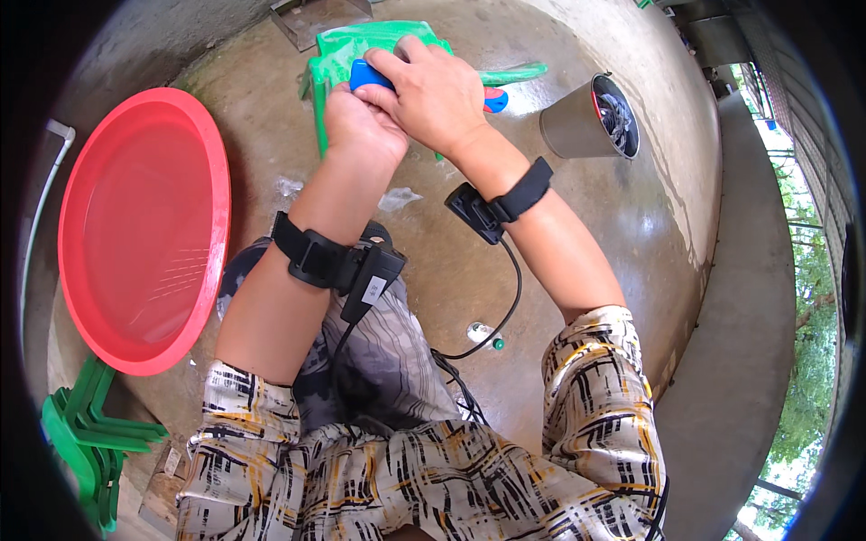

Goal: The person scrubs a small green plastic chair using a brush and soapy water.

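Note:
A green plastic chair (372,34) with whitish suds on its surface stands before me, partly covered by my hands. My right hand (443,95) grips a blue handled tool (371,76) over the chair, its thumb and fingers around the blue end. A red and blue end (496,101) sticks out on the far side of that hand; whether both ends belong to one tool is hidden. Close against the right hand is my left hand (365,125), palm turned up, touching the right fingers near the blue end. Its own fingertips are covered, so its grip cannot be made out.
At left stands a large red basin (220,270) holding water. Green plastic furniture (88,433) lies below it. A metal bucket (572,125) with dark cloth is at right. A green-capped bottle (482,335) lies on the wet floor near a black cable (519,284) from my wrist devices.

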Motion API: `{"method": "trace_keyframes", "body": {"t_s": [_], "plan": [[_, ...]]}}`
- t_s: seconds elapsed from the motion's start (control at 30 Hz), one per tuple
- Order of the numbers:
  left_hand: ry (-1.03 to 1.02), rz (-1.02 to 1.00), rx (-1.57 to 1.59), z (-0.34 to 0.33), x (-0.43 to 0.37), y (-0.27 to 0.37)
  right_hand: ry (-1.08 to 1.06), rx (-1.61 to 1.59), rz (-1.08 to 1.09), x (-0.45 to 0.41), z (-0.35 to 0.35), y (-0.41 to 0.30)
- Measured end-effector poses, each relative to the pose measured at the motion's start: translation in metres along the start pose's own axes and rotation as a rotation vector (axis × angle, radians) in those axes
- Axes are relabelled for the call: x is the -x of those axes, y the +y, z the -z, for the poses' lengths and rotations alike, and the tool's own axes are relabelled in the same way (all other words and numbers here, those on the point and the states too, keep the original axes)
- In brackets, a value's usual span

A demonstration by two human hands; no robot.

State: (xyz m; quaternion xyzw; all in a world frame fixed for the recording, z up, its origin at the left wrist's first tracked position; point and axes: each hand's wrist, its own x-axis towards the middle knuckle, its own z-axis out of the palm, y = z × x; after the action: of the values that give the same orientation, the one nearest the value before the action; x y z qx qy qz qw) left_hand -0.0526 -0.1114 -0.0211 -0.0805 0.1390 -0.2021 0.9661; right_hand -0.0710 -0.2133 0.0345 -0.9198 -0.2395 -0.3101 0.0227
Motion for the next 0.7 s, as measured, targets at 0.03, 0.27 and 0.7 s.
{"method": "trace_keyframes", "body": {"t_s": [0.03,0.27,0.7], "plan": [[0.134,-0.036,-0.049,-0.003,-0.001,0.0,-0.093,0.002,-0.05,0.001,0.004,0.002],[0.392,-0.093,-0.325,-0.027,0.012,-0.02,-0.168,0.009,-0.211,0.024,0.044,0.034],[0.349,-0.11,-0.206,-0.032,0.017,-0.023,-0.268,-0.04,-0.241,-0.002,0.035,0.016]]}}
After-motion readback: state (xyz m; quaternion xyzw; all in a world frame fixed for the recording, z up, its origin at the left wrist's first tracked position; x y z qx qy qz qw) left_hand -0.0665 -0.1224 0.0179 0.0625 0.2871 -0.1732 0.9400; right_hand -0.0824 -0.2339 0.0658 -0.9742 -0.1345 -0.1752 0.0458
